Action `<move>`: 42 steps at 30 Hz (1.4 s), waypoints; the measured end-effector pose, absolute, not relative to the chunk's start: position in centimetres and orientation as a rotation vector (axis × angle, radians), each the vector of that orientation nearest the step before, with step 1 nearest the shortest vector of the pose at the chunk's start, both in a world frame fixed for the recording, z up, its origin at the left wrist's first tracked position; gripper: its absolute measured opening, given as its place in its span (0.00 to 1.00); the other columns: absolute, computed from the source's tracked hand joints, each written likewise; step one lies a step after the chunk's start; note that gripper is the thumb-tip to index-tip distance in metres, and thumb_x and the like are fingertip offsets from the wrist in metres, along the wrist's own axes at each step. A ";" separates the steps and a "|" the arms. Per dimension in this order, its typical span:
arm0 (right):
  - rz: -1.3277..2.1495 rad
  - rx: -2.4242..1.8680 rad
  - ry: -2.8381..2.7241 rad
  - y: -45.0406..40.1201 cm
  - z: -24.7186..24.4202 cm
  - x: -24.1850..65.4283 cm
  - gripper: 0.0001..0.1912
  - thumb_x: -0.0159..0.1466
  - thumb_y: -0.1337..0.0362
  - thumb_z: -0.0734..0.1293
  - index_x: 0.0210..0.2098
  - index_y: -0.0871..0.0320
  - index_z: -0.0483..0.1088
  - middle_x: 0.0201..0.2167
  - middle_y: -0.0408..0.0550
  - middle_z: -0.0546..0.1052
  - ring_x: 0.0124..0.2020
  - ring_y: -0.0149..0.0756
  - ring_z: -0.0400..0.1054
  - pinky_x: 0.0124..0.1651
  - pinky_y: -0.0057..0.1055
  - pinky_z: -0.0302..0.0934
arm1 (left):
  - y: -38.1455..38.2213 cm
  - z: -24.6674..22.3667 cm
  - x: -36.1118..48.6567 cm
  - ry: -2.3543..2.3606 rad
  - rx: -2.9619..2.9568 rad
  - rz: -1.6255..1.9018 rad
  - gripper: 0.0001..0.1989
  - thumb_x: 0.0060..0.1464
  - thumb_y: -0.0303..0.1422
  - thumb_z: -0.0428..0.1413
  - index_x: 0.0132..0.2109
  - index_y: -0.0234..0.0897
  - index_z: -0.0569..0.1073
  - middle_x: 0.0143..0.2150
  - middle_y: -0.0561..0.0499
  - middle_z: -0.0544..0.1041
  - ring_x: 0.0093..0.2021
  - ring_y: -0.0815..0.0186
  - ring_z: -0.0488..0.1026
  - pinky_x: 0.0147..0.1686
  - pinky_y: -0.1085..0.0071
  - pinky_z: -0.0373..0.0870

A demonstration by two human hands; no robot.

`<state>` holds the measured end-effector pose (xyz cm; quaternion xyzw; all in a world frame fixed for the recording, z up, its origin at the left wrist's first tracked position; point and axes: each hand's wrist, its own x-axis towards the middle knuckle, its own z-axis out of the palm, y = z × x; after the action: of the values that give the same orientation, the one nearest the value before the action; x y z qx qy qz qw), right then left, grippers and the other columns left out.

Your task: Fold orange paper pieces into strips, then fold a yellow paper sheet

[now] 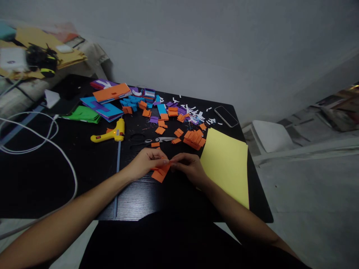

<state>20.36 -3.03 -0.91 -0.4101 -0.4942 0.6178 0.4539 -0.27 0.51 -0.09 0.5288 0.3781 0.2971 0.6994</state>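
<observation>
Near the front of the black table, my left hand is closed on a piece of orange paper, which hangs below the fingers. My right hand pinches the upper right end of the same paper, with thumb and fingertips pressed together close to the left thumb. Just beyond the hands lie black-handled scissors, partly among small orange paper pieces. A stack of folded orange pieces sits past my right hand. Left of the scissors rests a yellow glue gun with a small lit light.
Yellow sheets lie at the right, with a phone behind them. White paper scraps and blue folded pieces cover the back. Green paper and an orange folded bundle are at left, near a looping white cable.
</observation>
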 end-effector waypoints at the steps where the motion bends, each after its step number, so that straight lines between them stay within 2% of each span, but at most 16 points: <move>1: 1.531 -1.018 -1.216 -3.0 -0.8 20.3 0.09 0.55 0.58 0.79 0.33 0.54 0.81 0.29 0.43 0.81 0.28 0.34 0.74 0.36 0.32 0.71 | 0.5 0.0 -0.2 0.845 1.178 0.667 0.12 0.50 0.38 0.67 0.31 0.32 0.79 0.26 0.51 0.78 0.24 0.70 0.71 0.26 0.76 0.65; 6: 1.601 -0.998 -1.152 -3.1 -0.5 20.2 0.13 0.58 0.55 0.78 0.37 0.56 0.77 0.27 0.42 0.80 0.27 0.33 0.75 0.36 0.32 0.71 | 0.6 0.3 -0.2 0.845 1.173 0.684 0.12 0.51 0.38 0.67 0.29 0.32 0.78 0.24 0.52 0.77 0.24 0.71 0.71 0.27 0.76 0.66; 10: 1.656 -0.999 -1.216 -3.4 -0.6 20.1 0.16 0.62 0.51 0.75 0.35 0.58 0.73 0.25 0.43 0.79 0.26 0.33 0.74 0.34 0.31 0.69 | 0.5 0.3 -0.1 0.866 1.217 0.689 0.12 0.52 0.38 0.67 0.30 0.32 0.78 0.24 0.52 0.77 0.24 0.71 0.70 0.26 0.76 0.64; 18: 1.548 -1.086 -1.382 -3.8 -0.9 19.8 0.16 0.63 0.51 0.72 0.32 0.58 0.73 0.23 0.41 0.76 0.24 0.31 0.70 0.31 0.28 0.64 | 0.1 0.5 0.2 0.832 1.235 0.664 0.12 0.54 0.38 0.66 0.32 0.32 0.79 0.26 0.50 0.80 0.25 0.68 0.75 0.27 0.75 0.68; 25: 1.580 -1.113 -1.339 -3.5 -1.0 19.9 0.16 0.61 0.51 0.72 0.31 0.57 0.73 0.22 0.41 0.75 0.23 0.31 0.69 0.30 0.29 0.64 | 0.6 0.3 -0.2 0.881 1.399 0.617 0.14 0.56 0.40 0.63 0.32 0.32 0.78 0.25 0.52 0.77 0.25 0.70 0.71 0.26 0.76 0.64; 42: 1.537 -1.127 -1.409 -3.2 -0.6 20.4 0.12 0.62 0.55 0.71 0.30 0.58 0.73 0.22 0.41 0.75 0.23 0.31 0.68 0.29 0.27 0.61 | 0.8 0.4 -0.9 0.766 1.419 0.565 0.15 0.60 0.41 0.61 0.32 0.33 0.74 0.23 0.54 0.75 0.23 0.70 0.71 0.25 0.76 0.64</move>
<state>20.43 -3.18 -0.63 -0.4405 -0.5509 0.6008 0.3761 -0.93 0.75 0.45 0.6265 0.3379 0.2493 0.6567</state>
